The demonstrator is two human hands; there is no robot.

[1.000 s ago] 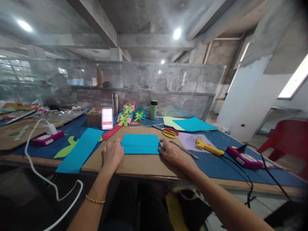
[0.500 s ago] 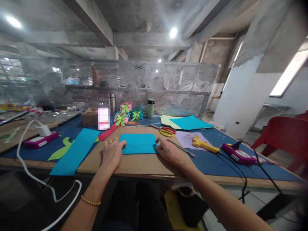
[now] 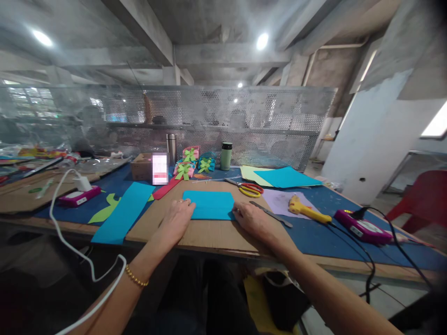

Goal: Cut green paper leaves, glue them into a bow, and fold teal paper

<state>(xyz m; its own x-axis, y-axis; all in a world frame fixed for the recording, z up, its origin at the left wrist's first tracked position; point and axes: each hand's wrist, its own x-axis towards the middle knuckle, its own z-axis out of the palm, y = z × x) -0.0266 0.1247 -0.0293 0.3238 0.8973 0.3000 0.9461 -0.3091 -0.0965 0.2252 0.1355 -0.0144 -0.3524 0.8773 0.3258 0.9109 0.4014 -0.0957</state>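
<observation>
A blue craft sheet [image 3: 209,205], rectangular and apparently folded, lies flat on a piece of brown cardboard [image 3: 206,235] in front of me. My left hand [image 3: 177,215], with rings on a finger, is closed at the sheet's left edge, fingers curled onto its near corner. At the opposite edge my right hand [image 3: 249,216] is curled over the near right corner; its fingertips are partly hidden. Just right of that hand lies a dark flat blade-like tool [image 3: 272,215]. Beyond the sheet rest scissors [image 3: 249,188] with red and yellow handles.
A long blue strip [image 3: 127,211] lies at left beside a purple power unit [image 3: 79,196]. At right are a yellow glue gun [image 3: 309,211] on a lilac sheet [image 3: 274,197] and another purple unit [image 3: 363,228]. Bow-trimmed items [image 3: 188,163] and a green bottle [image 3: 226,157] stand behind.
The whole view has swung slightly left. My left hand has slid inward at the sheet's edge, its thumb less visible now. The right hand stays at its corner.
</observation>
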